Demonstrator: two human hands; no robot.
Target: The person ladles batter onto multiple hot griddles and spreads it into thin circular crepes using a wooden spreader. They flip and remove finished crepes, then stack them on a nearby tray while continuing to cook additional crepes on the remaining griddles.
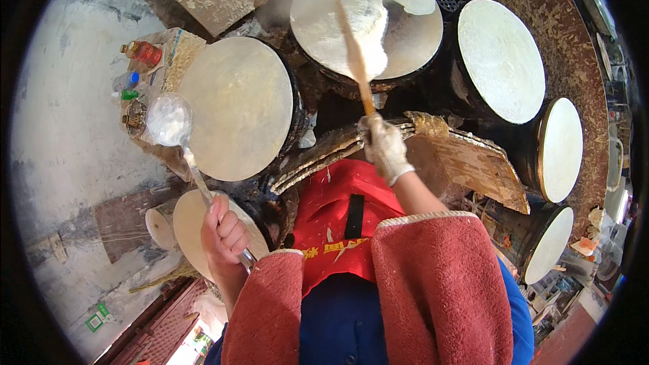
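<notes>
My bare left hand (226,233) is closed round the handle of a long metal ladle (169,119). Its round bowl, coated in white, is at the left edge of a large round griddle covered by a pale, thin sheet (236,105). My right hand (387,147), in a whitish knit glove, grips a long wooden spatula (353,51). The blade reaches over the far middle griddle (414,47), at the edge of a white patch of wet batter (375,34). A pale layer coats much of that griddle, with a dark bare area right of the patch.
More round griddles with pale sheets stand at right, such as the near one (500,61), and lower left (189,220). A red-filled bottle (143,53) stands on the left ledge. A curved, crusted board (466,162) lies between me and the griddles. Coal briquettes (446,1) are at the back.
</notes>
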